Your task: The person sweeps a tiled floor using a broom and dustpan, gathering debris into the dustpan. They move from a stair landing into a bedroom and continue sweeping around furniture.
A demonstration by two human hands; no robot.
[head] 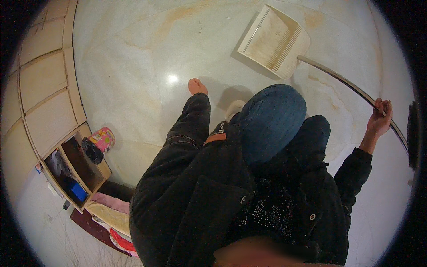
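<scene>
A cream plastic dustpan (272, 41) with a toothed inner edge lies on the pale marble-patterned floor (133, 90) at the upper right. Its long metal handle (343, 80) slants down to the right, and my right hand (380, 116) grips it beside my right knee. On the other side, my left hand (197, 87) hangs over the floor with its fingers curled in; whether anything small is inside the curl cannot be seen. My jeans knees and the tip of one light shoe (234, 108) show between my arms.
Along the left stand wooden cabinets (50, 113) with an open-shelved unit (106, 168) holding a blue item. A pink patterned bin (103, 138) with a black bag is beside it. Folded fabrics (110, 213) lie at the lower left. A dark object (412, 133) stands at the far right edge.
</scene>
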